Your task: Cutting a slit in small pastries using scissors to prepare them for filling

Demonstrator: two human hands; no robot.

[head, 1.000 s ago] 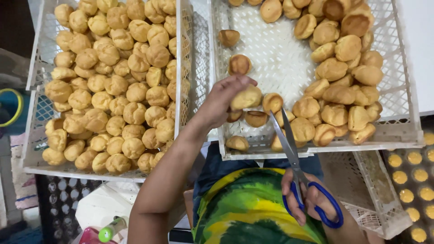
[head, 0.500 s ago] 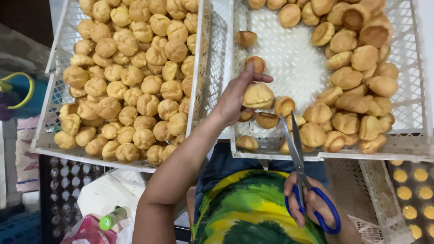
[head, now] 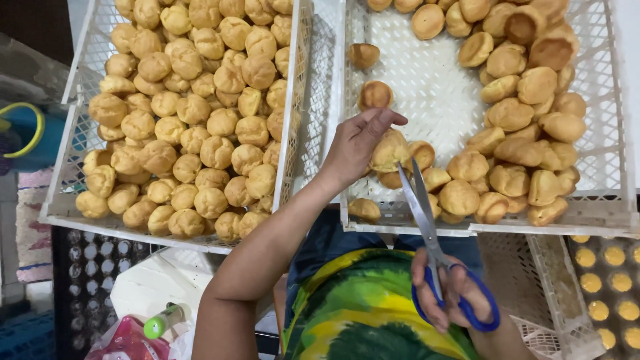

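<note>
We have our left hand [head: 357, 143] closed around one round, golden puff [head: 390, 150] near the front edge of the right-hand white lattice crate [head: 600, 213], while our right hand [head: 453, 293] grips the blue-handled scissors [head: 427, 227], blades parted just beside that puff. The step in hand looks like snipping the crisp, hollow-looking shell (a light bite, we judge, not a crush). The left-hand crate [head: 67, 213] is heaped with bumpy, matte, paler puffs [head: 193, 120].
</note>
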